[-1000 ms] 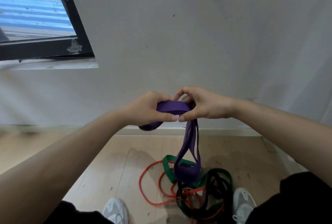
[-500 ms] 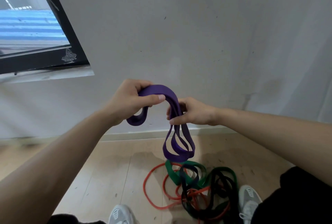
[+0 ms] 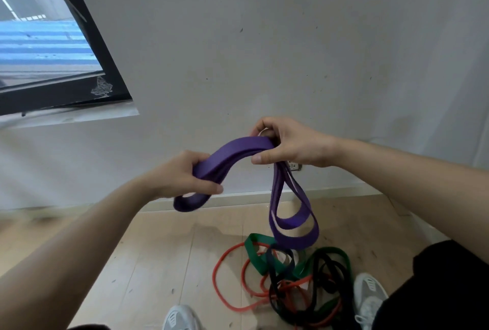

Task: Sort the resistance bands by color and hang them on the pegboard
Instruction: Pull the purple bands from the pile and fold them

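Observation:
A wide purple band (image 3: 235, 151) is stretched in folds between both hands in front of the wall. My left hand (image 3: 182, 176) grips its lower left part, and a short loop sticks out below that fist. My right hand (image 3: 288, 144) holds the upper right part with curled fingers and thumb. Two long purple loops (image 3: 293, 226) hang down from it. On the floor below lies a tangle of a green band (image 3: 255, 254), a thin red band (image 3: 225, 295) and black bands (image 3: 325, 284). No pegboard is in view.
A pale wall (image 3: 264, 52) stands straight ahead, with a black-framed window (image 3: 87, 91) at the upper left. The floor is light wood (image 3: 158, 263). My grey shoes (image 3: 369, 295) stand beside the pile, and a wall socket (image 3: 293, 165) shows behind my right wrist.
My right hand has risen and my left hand has dropped, so the purple band now slopes up to the right. The hanging loops swung to the right.

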Available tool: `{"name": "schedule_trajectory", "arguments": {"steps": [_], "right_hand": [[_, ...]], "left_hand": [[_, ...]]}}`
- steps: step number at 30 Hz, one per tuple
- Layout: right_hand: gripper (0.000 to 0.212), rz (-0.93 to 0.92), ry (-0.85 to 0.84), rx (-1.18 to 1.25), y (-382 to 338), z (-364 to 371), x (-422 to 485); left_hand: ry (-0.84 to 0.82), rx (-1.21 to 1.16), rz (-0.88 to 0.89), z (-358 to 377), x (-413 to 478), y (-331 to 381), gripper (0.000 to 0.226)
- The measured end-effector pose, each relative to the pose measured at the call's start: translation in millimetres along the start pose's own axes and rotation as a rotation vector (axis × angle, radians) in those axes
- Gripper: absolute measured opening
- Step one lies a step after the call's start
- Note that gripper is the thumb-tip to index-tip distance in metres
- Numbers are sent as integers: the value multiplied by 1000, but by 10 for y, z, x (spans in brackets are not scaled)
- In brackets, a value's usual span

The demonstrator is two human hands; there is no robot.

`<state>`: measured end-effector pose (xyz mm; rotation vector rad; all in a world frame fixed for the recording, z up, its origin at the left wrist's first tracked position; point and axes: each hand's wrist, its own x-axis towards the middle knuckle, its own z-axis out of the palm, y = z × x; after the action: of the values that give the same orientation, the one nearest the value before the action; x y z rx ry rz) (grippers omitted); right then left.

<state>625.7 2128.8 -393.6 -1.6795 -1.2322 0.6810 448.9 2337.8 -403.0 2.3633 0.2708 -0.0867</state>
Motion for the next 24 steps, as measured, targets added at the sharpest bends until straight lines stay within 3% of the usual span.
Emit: {"name": "schedule_trajectory", "arguments": {"steps": [3, 8, 16, 24], "right_hand": [[41, -37, -20, -37, -119, 49, -25], [51, -14, -78, -156, -198, -6, -85], [22, 20, -46, -46, 116, 85, -84], [30, 58, -20, 6, 186, 235, 19]], "left_hand": [[-33, -129, 52, 128, 60, 160, 36], [63, -379, 154, 218, 145, 433, 37], [259, -305, 245, 184, 147, 559, 21], [385, -427, 270, 71, 58, 574, 20]]}}
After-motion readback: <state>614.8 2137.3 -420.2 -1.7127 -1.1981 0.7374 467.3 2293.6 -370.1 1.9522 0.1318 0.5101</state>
